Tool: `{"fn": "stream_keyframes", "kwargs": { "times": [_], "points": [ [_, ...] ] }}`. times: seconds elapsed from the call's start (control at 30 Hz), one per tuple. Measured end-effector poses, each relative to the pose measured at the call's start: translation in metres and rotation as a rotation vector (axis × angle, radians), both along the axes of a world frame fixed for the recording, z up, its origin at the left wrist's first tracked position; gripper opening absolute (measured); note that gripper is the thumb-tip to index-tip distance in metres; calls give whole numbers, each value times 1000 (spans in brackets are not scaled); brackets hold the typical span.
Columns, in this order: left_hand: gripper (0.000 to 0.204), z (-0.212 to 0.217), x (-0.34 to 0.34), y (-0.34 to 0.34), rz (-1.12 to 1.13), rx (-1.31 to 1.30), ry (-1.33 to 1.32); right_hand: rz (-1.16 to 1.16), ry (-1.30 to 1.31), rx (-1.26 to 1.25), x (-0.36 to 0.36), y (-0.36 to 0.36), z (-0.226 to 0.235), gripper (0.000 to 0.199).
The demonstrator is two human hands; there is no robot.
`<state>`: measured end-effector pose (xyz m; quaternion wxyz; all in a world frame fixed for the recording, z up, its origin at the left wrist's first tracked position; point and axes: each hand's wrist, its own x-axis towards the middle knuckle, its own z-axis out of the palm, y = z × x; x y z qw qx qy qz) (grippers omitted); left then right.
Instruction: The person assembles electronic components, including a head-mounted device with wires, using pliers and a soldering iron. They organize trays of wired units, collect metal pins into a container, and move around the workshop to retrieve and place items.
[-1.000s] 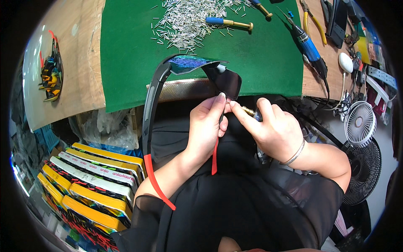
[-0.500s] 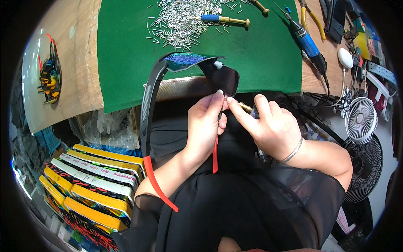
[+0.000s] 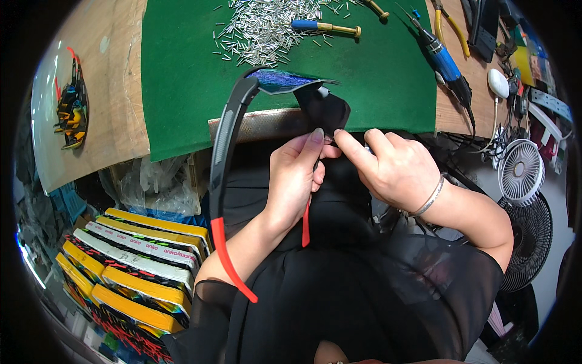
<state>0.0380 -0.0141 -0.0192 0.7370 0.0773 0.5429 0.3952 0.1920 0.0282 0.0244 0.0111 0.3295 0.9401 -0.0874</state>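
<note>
Metal pins [image 3: 267, 27] — green mat [image 3: 182, 85].

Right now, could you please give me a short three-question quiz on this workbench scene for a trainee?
1. True or false: both hands grip the sunglasses near the dark lens.
2. What lies heaped on the green mat? A) small metal pins B) coins C) buttons
3. Fill in: the temple arm of the sunglasses ends in a ___ tip.

Key:
1. True: left hand and right hand meet at the lens.
2. A, the pins.
3. Red.
</note>
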Motion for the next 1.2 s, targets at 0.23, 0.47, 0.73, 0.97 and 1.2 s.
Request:
{"fn": "stream_keyframes", "kwargs": {
  "times": [0.23, 0.47, 0.73, 0.97, 1.2],
  "points": [
    [28, 1, -3, 1, -38, -9, -3, 8, 33, -9, -1, 1, -4, 31],
    [29, -2, -4, 1, -47, 55, 1, -15, 1, -85, -7, 3, 2, 32],
    [29, -4, -7, 2, -54, 46, -55, -13, -43, -52, -11, 1, 2, 33],
    [30, -3, -8, 3, -32, 46, -111, 4, -53, 57, -12, -1, -2, 35],
    [26, 15, -26, 4, 40, -28, -207, -20, 159, -162, 23, 23, 20, 55]
  ]
}}
